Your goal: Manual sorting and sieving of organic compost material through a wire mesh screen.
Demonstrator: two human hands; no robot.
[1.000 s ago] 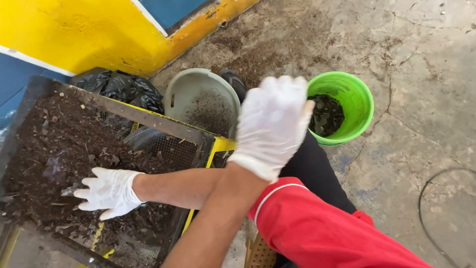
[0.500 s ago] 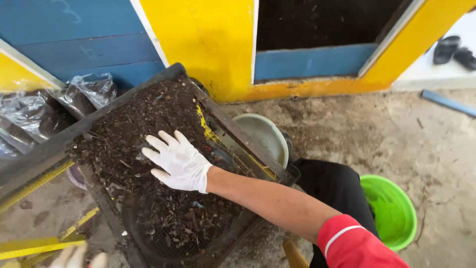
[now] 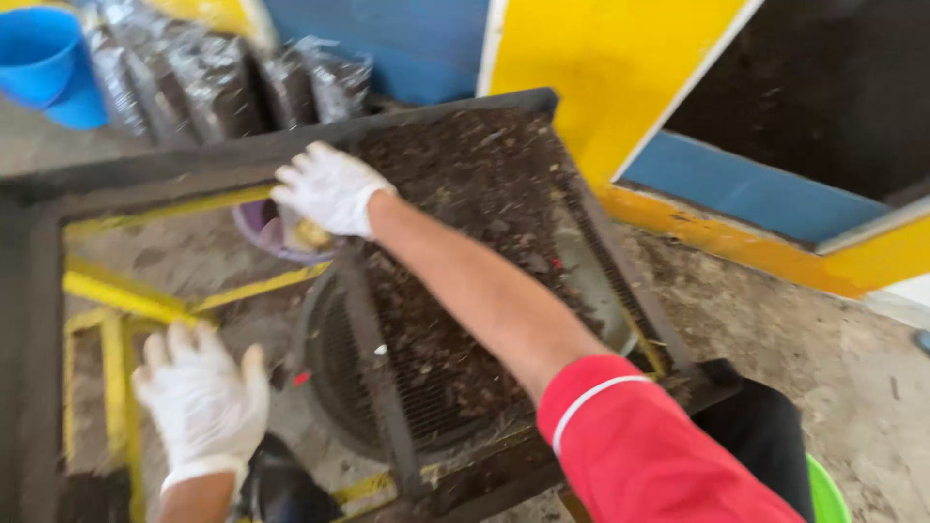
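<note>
The right hand (image 3: 329, 189), gloved white, is curled around a small yellowish lump (image 3: 312, 232) at the sieve (image 3: 465, 242), toward eleven o'clock. The left hand (image 3: 201, 399), fingers spread and empty, hovers at seven o'clock above the yellow frame (image 3: 126, 295).

Sieve frame (image 3: 465, 291) lies on the floor, soil on its mesh. Bagged soil (image 3: 223, 87) behind it, bucket (image 3: 44, 58) far left. Bowl (image 3: 262, 228) under frame's left half.

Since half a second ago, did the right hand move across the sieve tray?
Yes. The right hand went from the soil in the middle to the sieve tray's far left edge.
</note>
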